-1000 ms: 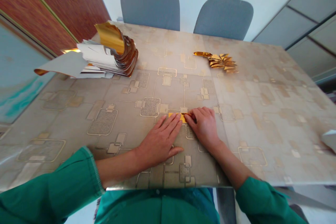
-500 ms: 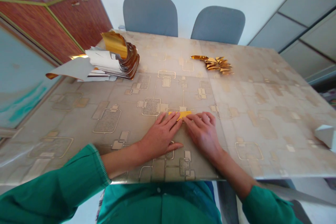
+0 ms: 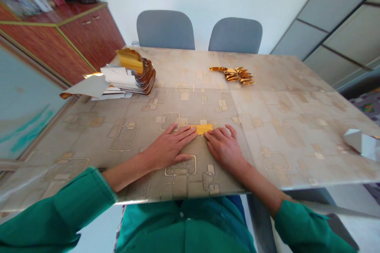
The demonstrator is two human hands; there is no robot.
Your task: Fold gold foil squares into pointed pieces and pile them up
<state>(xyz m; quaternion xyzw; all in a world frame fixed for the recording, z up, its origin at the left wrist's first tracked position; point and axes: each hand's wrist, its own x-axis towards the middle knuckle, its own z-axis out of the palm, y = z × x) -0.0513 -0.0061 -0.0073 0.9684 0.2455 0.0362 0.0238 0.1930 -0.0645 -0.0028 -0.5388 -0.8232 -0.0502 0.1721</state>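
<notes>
A narrow folded strip of gold paper (image 3: 203, 129) lies flat on the table in front of me. My left hand (image 3: 169, 146) is open, palm down, its fingers stretched out and their tips on the strip's left end. At the right end, my right hand (image 3: 224, 146) has its fingers bent and close together, thumb and fingertips on the paper's lower right edge. Its fingers partly cover that end.
A thick stack of gold-and-white paper sheets (image 3: 124, 83) sits at the back left of the patterned table (image 3: 267, 118). Folded gold paper pieces (image 3: 238, 75) lie at the back. A white folded object (image 3: 360, 142) is at the right edge. Two grey chairs (image 3: 166, 29) stand behind.
My left hand has slid left along the strip, uncovering more of its middle. My right hand stays at the right end. The whole view has shifted slightly.
</notes>
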